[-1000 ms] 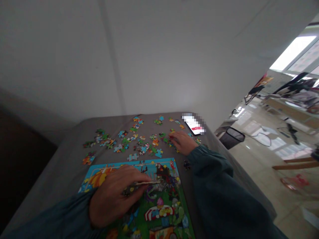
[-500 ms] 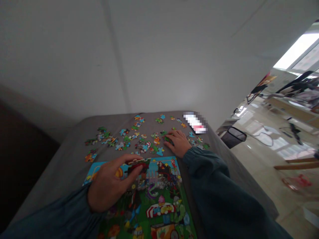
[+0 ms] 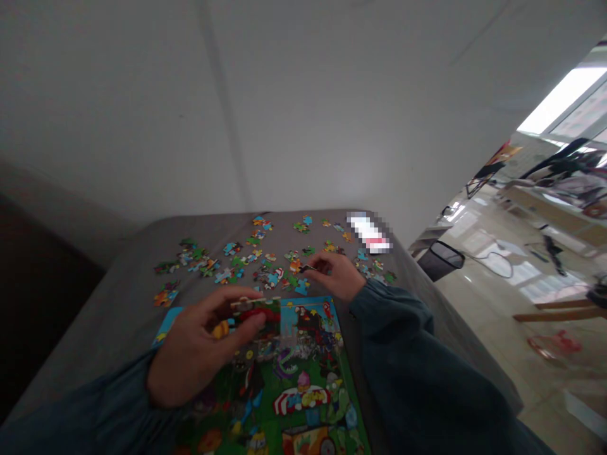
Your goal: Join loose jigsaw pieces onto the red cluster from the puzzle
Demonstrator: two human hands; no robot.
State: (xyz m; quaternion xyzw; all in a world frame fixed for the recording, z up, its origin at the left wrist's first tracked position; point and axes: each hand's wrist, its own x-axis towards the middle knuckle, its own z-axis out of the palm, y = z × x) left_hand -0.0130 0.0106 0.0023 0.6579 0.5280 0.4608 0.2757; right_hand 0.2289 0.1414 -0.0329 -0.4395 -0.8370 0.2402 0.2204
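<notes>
A red and green block of joined puzzle pieces [image 3: 258,314] is held just above the upper left part of the puzzle board [image 3: 303,379], pinched between the thumb and fingers [image 3: 239,296] of the left hand [image 3: 199,354], which are closed on its edges. The board lies flat on the grey worktop [image 3: 118,297] right in front of the person, its picture mostly filled in with bright cartoon figures on green and a blue strip along the top. Past the board's top right corner, the right hand [image 3: 334,275] is raised a little off the worktop, its fingers closed on a small dark puzzle piece [image 3: 307,268] held at the fingertips. Both arms wear dark teal sleeves [image 3: 403,354]. Beyond the hands, loose puzzle pieces [image 3: 227,262] lie scattered across the far half of the worktop, thickest in the middle, with a few orange ones apart near the left edge. A phone [image 3: 370,232] with a lit screen rests at the far right corner. Off to the right, on the pale floor, stands a black mesh bin [image 3: 443,259], well apart from the worktop, and a plain white wall rises behind everything
</notes>
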